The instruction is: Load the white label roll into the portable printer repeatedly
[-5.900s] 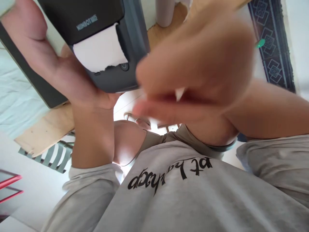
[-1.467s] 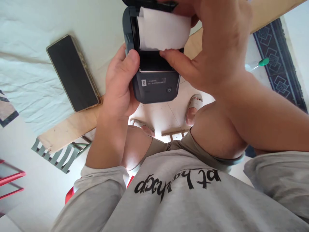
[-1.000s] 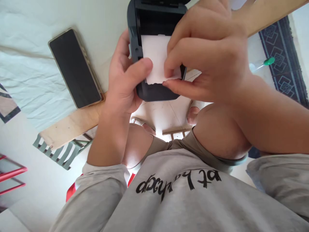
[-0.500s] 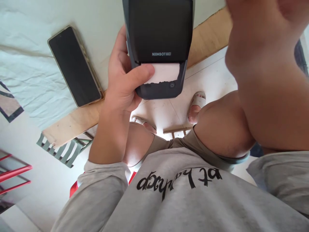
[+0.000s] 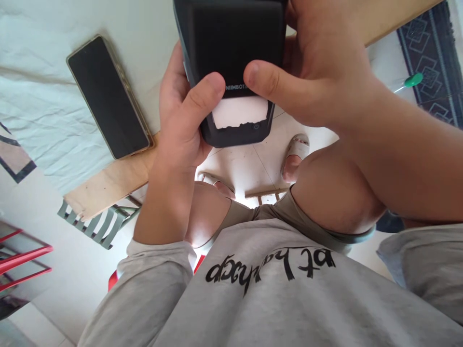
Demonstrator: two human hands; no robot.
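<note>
A black label printer (image 5: 235,46) marked NIIMBOT is held up at the top middle of the view, its far end cut off by the frame. White label paper (image 5: 240,112) with a ragged edge sticks out of its front slot, beside the power button. My left hand (image 5: 184,106) grips the printer's left side, thumb on the front just above the paper. My right hand (image 5: 311,82) is closed round the right side, its thumb lying on the cover and hiding part of the brand name. The fingers of both hands are mostly hidden behind the printer.
A smartphone (image 5: 108,99) with a dark screen lies on the pale cloth (image 5: 32,82) at left, near the wooden table edge (image 5: 112,185). A grey-green slatted stool (image 5: 94,224) stands below. At right are a green-handled tool (image 5: 413,80) and a dark patterned mat (image 5: 419,38).
My right hand has come in from the upper right and taken hold of the printer's right side. My left thumb has slid up off the paper. The printer has shifted slightly left.
</note>
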